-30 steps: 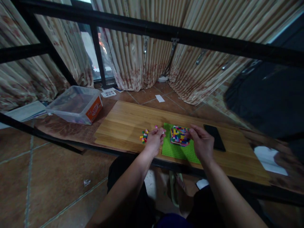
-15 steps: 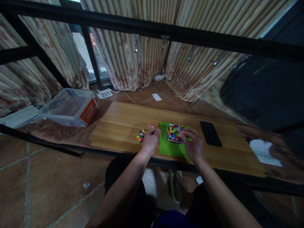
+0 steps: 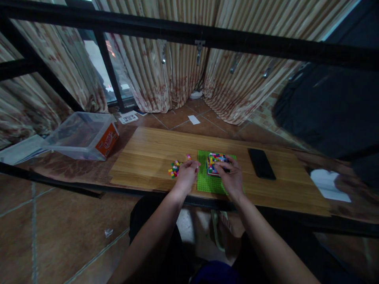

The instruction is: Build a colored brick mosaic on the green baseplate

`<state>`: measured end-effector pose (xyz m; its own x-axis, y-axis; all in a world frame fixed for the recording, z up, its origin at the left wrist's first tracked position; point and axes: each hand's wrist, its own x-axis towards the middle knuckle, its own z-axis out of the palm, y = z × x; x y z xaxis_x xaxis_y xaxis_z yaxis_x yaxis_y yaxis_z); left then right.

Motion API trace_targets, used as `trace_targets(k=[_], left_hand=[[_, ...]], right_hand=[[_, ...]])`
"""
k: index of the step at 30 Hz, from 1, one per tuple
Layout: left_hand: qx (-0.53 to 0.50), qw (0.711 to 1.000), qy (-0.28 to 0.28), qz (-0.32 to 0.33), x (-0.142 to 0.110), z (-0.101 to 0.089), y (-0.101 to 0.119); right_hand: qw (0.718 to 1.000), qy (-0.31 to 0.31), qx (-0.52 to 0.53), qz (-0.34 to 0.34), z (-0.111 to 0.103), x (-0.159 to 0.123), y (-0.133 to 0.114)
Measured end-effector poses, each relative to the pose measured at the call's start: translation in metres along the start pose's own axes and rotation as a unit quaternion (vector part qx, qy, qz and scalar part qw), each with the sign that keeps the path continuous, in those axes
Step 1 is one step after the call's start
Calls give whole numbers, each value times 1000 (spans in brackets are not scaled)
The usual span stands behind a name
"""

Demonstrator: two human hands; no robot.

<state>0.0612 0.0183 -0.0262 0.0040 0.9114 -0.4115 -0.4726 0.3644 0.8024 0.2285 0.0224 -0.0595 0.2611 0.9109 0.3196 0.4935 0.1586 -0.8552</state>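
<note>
- Tabletop (image 3: pixel 160 144): wood-grained.
- Plate (image 3: pixel 207 185): green, studded, on tabletop.
- Hands, two: right (image 3: pixel 232 177), thumb and fingers parted over the build; left (image 3: pixel 186 174), fingers drawn in narrow near plate's left edge. Contents of either: cannot tell.
- Build (image 3: pixel 211 159): many-coloured, on plate; best pressed straight down, sides steadied.
- Bricks (image 3: pixel 173 170): loose, beside left hand; best handled singly.

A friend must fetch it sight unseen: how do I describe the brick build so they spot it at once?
On the long wooden board, find the bright green studded plate. The brick build stands on it, with the right hand against it. Unlike the loose bricks by the left hand, its many-coloured bricks are joined into one boxy block.
</note>
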Motion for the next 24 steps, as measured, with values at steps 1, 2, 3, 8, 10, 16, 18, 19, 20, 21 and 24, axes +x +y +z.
trace_targets(k=[1,2,3,8,10,16,18,19,20,21,24], left_hand=[[0,1000,0,-1,0,0,0],[1,1000,0,-1,0,0,0],[3,1000,-1,-1,0,0,0],[16,1000,4,4,0,1,-1],[21,1000,5,7,0,1,-2],[25,999,1,20,1,0,-3],[28,999,1,22,1,0,-3],[29,999,1,24,1,0,-3],[31,999,1,25,1,0,-4],[32,999,1,26,2,0,-4],[35,999,-2,27,2,0,-5]], right_hand=[[1000,7,9,5,1,0,0],[1000,13,16,7,3,-1,0],[1000,17,19,8,4,-1,0],[1000,13,-2,6,6,-5,1],[1000,13,-10,6,6,-6,2],[999,27,22,-11,4,-5,5],[999,33,34,-8,4,-3,4],[999,33,34,-5,4,-2,3],[999,33,33,-2,4,-2,3],[999,33,32,3,4,-1,2],[998,43,34,23,6,1,0]])
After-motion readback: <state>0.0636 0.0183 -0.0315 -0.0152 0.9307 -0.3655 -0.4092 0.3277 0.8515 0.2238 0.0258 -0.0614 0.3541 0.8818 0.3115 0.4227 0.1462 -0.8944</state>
